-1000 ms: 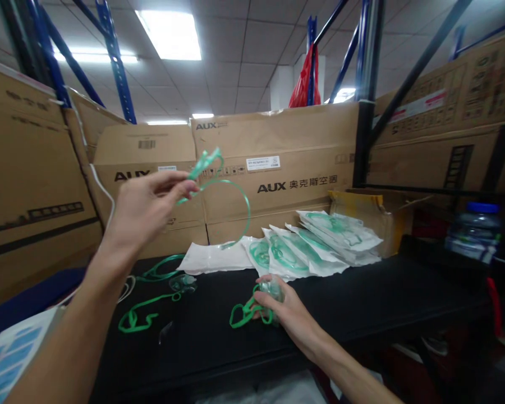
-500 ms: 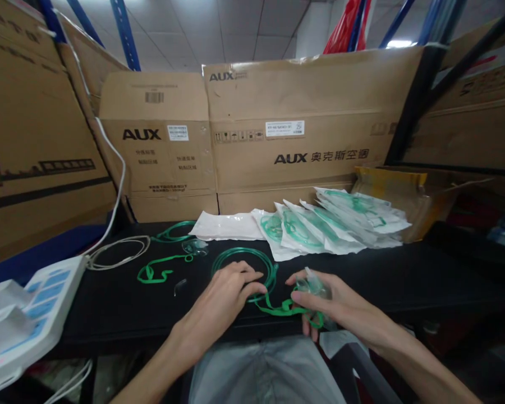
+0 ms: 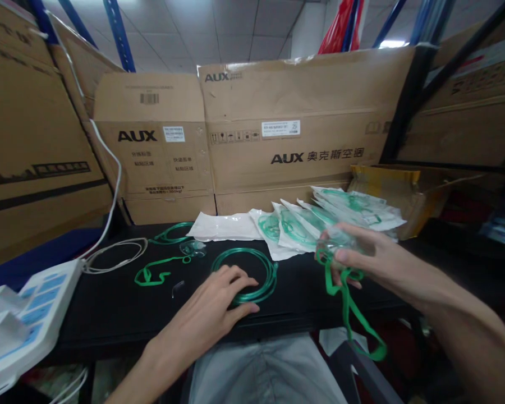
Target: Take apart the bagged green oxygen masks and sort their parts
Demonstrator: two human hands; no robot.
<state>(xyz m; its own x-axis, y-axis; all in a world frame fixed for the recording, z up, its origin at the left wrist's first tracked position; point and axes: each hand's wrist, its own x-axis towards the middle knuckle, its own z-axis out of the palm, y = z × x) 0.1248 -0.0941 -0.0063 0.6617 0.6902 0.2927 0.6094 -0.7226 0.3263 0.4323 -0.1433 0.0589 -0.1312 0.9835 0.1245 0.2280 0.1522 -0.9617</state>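
Note:
My left hand (image 3: 231,294) rests with its fingers apart at the near left of a coil of green tubing (image 3: 271,275) on the black table. A clear mask (image 3: 340,241) is in my right hand (image 3: 357,252), raised off the table at the right. From it a green strap (image 3: 348,308) hangs down past the table's front edge. Left of the coil lie another clear mask (image 3: 193,248), a looped green strap (image 3: 151,275), more green tubing (image 3: 170,233) and a small clear piece (image 3: 177,288).
White pouches with green contents (image 3: 294,227) overlap behind the coil, beside a plain white pouch (image 3: 225,226). Cardboard boxes (image 3: 286,112) stand along the back. At the left are a power strip (image 3: 37,308) and a pale cable loop (image 3: 118,244).
My right hand has lifted the mask up and to the right, and its strap now hangs down. My left hand has moved slightly down and left, away from the strap, with its fingers wider apart.

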